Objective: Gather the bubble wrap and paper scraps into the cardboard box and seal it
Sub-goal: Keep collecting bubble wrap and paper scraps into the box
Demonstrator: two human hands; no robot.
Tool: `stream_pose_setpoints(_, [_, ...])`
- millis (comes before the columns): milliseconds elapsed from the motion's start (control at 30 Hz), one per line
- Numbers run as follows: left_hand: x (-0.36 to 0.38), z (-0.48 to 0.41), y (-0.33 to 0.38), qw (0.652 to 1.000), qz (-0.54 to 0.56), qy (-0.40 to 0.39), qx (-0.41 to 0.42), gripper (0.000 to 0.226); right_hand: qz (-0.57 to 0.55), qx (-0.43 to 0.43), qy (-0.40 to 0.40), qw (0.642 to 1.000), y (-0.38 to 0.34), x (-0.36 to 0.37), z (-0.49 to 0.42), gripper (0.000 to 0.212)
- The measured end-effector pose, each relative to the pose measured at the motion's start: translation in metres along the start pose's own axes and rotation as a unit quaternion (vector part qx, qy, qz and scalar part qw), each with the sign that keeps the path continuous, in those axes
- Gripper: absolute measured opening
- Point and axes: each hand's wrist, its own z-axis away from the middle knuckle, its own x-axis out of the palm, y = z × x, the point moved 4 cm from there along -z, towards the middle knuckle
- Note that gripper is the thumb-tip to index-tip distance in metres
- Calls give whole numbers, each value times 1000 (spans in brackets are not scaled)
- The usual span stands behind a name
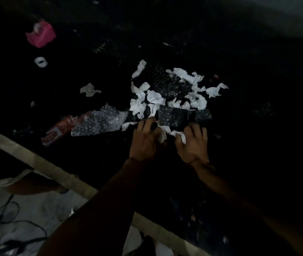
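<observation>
You have white crumpled paper scraps heaped over dark bubble wrap mid-surface. A clearer bubble wrap sheet lies flat to their left. One stray scrap sits apart, further left. No cardboard box can be made out.

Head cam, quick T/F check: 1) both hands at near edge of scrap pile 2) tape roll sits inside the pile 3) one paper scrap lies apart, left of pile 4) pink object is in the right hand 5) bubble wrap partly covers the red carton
1) True: left hand and right hand touch scraps at the pile's near edge.
2) False: the tape roll lies far left, apart from it.
3) True: the lone scrap.
4) False: the pink object lies far left, untouched.
5) True: bubble wrap overlaps the red carton.
</observation>
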Motion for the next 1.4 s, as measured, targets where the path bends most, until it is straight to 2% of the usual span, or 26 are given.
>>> stream_pose_setpoints(67, [3, -2, 1, 998, 48, -3, 34, 26, -31, -7, 0, 1000, -3, -1, -3, 26])
stream_pose_setpoints(133, [6, -2, -2, 997, 68, -13, 34, 27, -55, 8, -10, 998, -5, -5, -4, 24])
stream_pose_setpoints(267, [3, 0, -1, 998, 58, -32, 2, 37, -55, 36, -17, 998, -3, -7, -3, 34])
stream_pose_setpoints(333, [-1, 1, 1, 998, 41, -35, 20, 38, -64, 29, -13, 997, -2, -8, -4, 33])
stream_pose_setpoints(433, [-14, 0, 4, 998, 48, -12, 39, 32, -109, 92, -15, 990, 4, -20, -6, 25])
stream_pose_setpoints(567, [-37, -20, 19, 998, 55, -21, -38, 47, -137, 135, 17, 981, 11, -52, -11, 14])
stream_pose_setpoints(767, [-81, -61, 55, 993, 114, 20, 14, 30, -120, 107, 79, 984, 12, -118, -38, 37])
stream_pose_setpoints(833, [-95, -75, 70, 990, 137, 17, 27, 24, -132, 113, 69, 982, 16, -141, -45, 29])
stream_pose_setpoints(933, [-112, -88, 93, 985, 158, 35, 60, 31, -162, 112, 55, 979, 24, -176, -47, 24])
stream_pose_setpoints(1033, [-123, -99, 123, 978, 169, 48, 112, 33, -135, 119, 69, 981, 41, -211, -49, 13])
stream_pose_setpoints(1100, [-121, -106, 148, 974, 182, 2, 133, 42, -139, 140, 69, 978, 53, -231, -47, 8])
stream_pose_setpoints(1233, [-101, -100, 205, 953, 181, -222, 100, 98, -200, 176, 129, 955, 71, -266, -36, 15])
stream_pose_setpoints(1267, [-95, -94, 216, 949, 173, -246, 92, 101, -219, 174, 133, 951, 75, -272, -32, 17])
stream_pose_setpoints(1300, [-89, -87, 226, 951, 155, -251, 88, 91, -240, 171, 135, 946, 77, -277, -28, 19])
stream_pose_setpoints(1333, [-84, -80, 234, 959, 127, -238, 87, 71, -258, 170, 135, 941, 80, -281, -23, 23])
stream_pose_setpoints(1400, [-78, -67, 247, 979, 87, -161, 85, 34, -286, 173, 129, 934, 86, -289, -13, 28])
